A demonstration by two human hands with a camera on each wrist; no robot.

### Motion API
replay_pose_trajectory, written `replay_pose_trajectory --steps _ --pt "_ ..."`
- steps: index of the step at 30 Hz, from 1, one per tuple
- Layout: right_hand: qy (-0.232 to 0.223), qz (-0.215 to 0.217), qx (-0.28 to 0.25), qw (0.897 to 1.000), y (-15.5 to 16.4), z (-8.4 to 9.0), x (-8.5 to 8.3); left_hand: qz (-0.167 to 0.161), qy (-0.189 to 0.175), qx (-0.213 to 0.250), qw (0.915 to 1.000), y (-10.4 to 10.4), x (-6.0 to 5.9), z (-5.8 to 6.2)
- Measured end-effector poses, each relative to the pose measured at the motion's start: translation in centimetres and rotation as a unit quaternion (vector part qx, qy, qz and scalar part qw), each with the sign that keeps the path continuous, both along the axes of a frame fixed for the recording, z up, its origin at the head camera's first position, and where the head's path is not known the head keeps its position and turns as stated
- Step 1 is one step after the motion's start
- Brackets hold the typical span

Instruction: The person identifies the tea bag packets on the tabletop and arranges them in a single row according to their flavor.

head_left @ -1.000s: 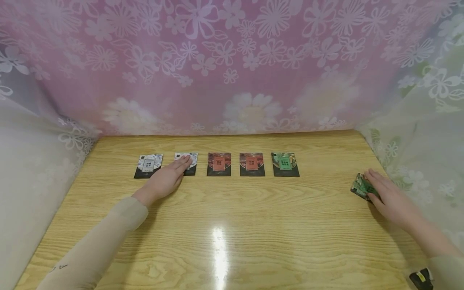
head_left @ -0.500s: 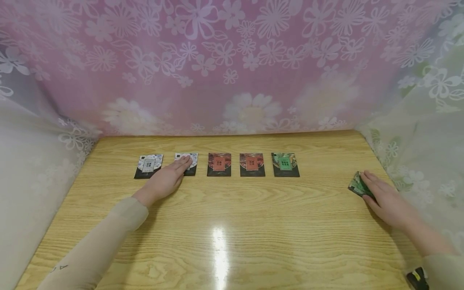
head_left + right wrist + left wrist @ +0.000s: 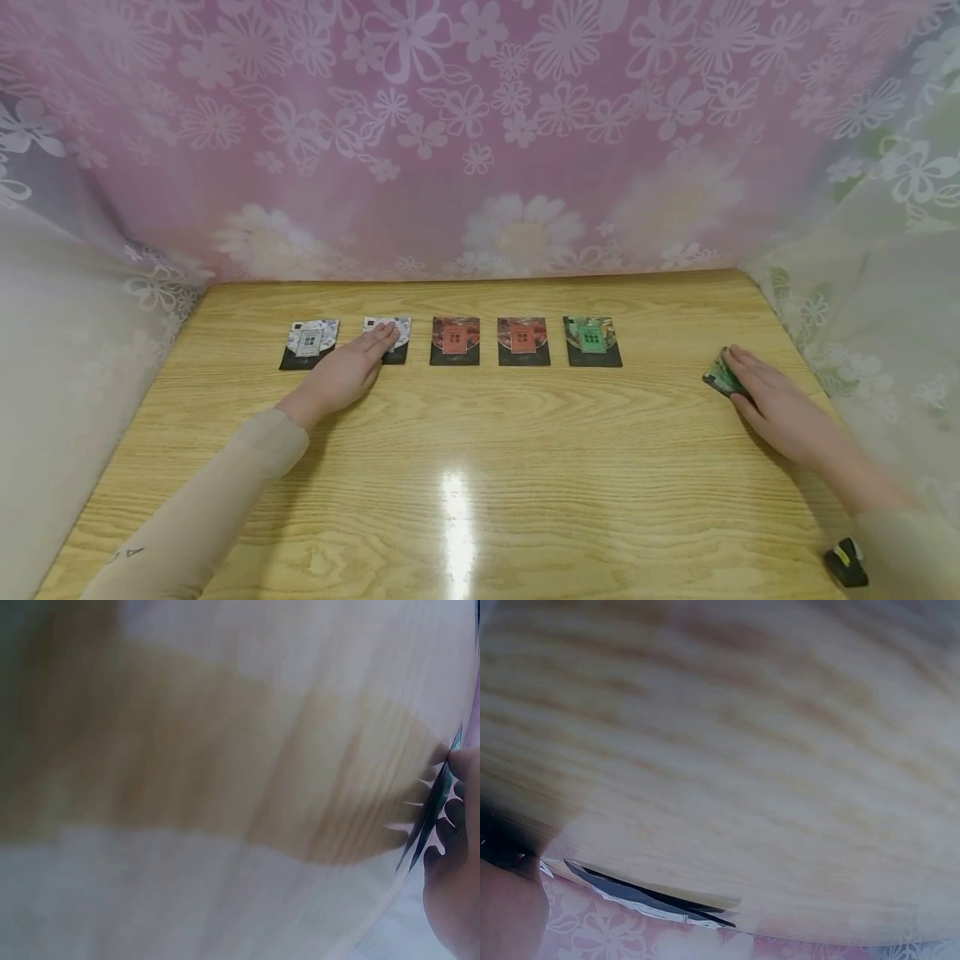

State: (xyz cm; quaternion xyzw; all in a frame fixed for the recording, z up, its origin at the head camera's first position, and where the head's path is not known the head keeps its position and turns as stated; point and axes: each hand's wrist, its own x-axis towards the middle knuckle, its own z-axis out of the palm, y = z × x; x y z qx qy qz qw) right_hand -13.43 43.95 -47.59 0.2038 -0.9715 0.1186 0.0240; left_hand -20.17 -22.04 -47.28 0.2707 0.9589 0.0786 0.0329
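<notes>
My left hand (image 3: 347,373) lies with its fingers extended on a white-and-black sachet (image 3: 397,354), second from the left in a row. A matching sachet (image 3: 308,344) is left of it, close to that hand. Out at the right, my right hand (image 3: 783,410) grips a green sachet (image 3: 722,375) by its right side, covering much of it; the right wrist view also has this green sachet (image 3: 433,806) at the fingers. Two red sachets (image 3: 454,340) and another green sachet (image 3: 592,340) complete the row. In the left wrist view, a sachet (image 3: 649,898) appears edge-on.
The sachets lie on a wood-grain table (image 3: 525,467). Behind it hangs a pink flowered curtain (image 3: 480,167), with pale sheets (image 3: 67,367) at the sides. A black object with a yellow mark (image 3: 846,562) is at lower right, near the right sleeve.
The right hand and its green sachet have moved left and slightly away from me, toward the row. The black object at lower right has shifted left too. My left hand stays in place.
</notes>
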Motion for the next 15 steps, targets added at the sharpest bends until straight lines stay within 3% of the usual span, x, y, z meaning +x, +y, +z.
replay_pose_trajectory --steps 15 --pt "-0.028 -0.001 -0.005 1.000 -2.5 0.4 -2.8 -0.003 0.004 0.003 1.0000 -0.1 -0.1 -0.3"
